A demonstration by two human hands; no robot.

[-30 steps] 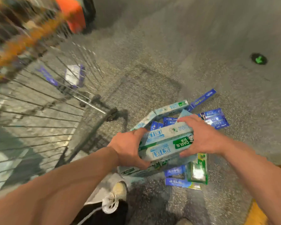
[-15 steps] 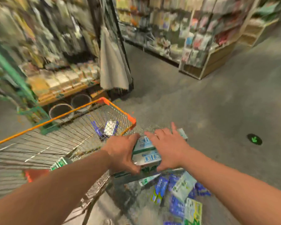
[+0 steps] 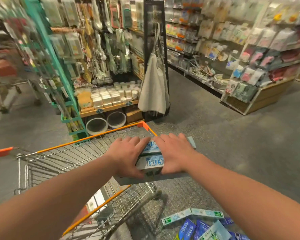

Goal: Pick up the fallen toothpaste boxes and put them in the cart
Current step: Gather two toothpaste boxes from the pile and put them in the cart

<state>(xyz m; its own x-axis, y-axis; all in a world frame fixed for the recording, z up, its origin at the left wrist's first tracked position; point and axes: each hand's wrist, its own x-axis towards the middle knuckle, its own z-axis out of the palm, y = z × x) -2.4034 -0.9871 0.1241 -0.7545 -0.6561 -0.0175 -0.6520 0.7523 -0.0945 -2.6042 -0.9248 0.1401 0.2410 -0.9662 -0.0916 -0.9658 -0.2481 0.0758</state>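
Shop aisle, grey speckled floor [image 3: 232, 144], left edge badly blurred. Packed wood-based shelving [image 3: 249, 58] along right side. Teal metal display rack [image 3: 47, 49] hung with packets at left. Cream cloth apron [image 3: 152, 90] hanging on black wire stand mid-frame. Two white round tubs [image 3: 97, 126] tipped on their sides under wooden shelf, behind cart.

Orange-rimmed wire shopping cart [image 3: 93, 136] at lower left, basket open upward. Contents seen only through wires, too blurred to name.

Stack of white-and-blue cardboard toothpaste boxes [image 3: 152, 163] held in air between both grips, over cart's right-hand rim. Part above basket, part beyond rim over floor. Contact with rim: cannot tell, hidden by hands. Long pale box at bottom, two shorter white-and-blue boxes showing on top, print upside down to camera.

Left grip [image 3: 126, 156]: clamps left side of stack, fingers laid over top, thumb hooked round near end.

Right grip [image 3: 175, 153]: clamps right side, fingers spread across top to far edge, thumb pressed against near end. Both forearms bare.

Fallen boxes on floor at lower right, near cart's near corner, well apart from held stack: long pale teal-and-white box [image 3: 192, 213] lying flat, dark blue boxes [image 3: 187, 227] overlapping just beside it.
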